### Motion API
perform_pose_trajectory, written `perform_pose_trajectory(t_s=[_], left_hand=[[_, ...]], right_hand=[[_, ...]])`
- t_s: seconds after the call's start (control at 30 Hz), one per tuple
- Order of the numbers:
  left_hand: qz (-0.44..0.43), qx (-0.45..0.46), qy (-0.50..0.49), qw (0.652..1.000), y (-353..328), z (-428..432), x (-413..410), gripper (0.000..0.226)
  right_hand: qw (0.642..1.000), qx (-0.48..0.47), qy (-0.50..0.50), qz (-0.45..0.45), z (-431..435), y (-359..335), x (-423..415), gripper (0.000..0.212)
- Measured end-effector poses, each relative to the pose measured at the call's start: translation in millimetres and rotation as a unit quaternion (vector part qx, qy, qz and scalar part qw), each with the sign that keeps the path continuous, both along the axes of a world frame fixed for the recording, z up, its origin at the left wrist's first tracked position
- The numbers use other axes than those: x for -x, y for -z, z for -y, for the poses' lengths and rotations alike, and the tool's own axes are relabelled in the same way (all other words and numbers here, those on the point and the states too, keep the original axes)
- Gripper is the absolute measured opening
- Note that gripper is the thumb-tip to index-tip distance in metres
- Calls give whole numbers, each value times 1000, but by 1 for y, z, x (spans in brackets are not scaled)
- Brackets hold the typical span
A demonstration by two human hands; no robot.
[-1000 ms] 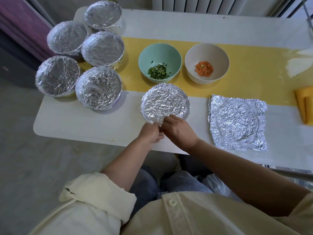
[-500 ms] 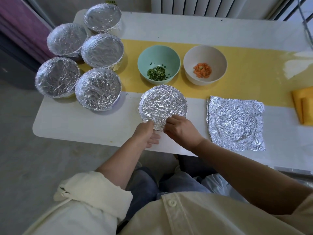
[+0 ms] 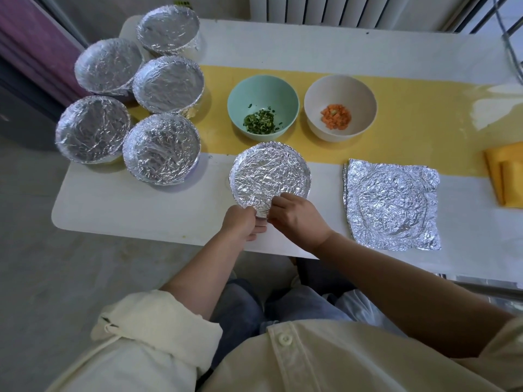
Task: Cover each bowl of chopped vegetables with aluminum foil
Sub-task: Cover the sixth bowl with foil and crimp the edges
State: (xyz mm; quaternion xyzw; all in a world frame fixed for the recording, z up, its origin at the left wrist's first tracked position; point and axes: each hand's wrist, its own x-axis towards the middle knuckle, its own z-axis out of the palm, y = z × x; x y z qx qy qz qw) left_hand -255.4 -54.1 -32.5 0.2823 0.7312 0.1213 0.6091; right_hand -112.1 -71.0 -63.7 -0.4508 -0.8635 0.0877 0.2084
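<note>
foil-wrapped bowl upright; left hand and right hand pinch its near rim.

- A white table with rounded corners stands in front of me.
- A yellow runner lies along its length, down the middle.
- A folded yellow cloth sits at the table's right edge, partly on the runner and partly out of my view.
- A white radiator stands behind the table's far side.
- A purple curtain hangs at my far left.
- Pale grey floor shows on my left.
- Dark cables cross the top right corner.
</note>
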Motion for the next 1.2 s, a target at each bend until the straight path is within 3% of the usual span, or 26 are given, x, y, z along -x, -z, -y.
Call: perform_pose_trajectory(t_s=[0.33, 0.43, 0.53, 0.77, 0.9, 1.2], left_hand=[[7, 7, 32, 999, -11, -5, 4, 20], [-9, -5, 57, 998, -8, -12, 7, 26], [-26, -22, 73, 997, -7, -17, 16, 27], [-15, 17, -32, 999, -1, -4, 7, 45], [19, 22, -51, 998, -1, 2, -6, 32], [-13, -1, -48, 999, 3, -6, 2, 33]], right_hand=[[1000, 3, 14, -13, -3, -4, 9, 27], [1000, 26, 0, -17, -5, -7, 7, 14], [999, 41, 0, -11, -4, -10, -3, 24], [1000, -5, 2, 10, -4, -4, -3, 18], [1000, -11, 4, 12, -5, -2, -1, 19], [1000, -3, 5, 2, -7, -1, 6, 18]])
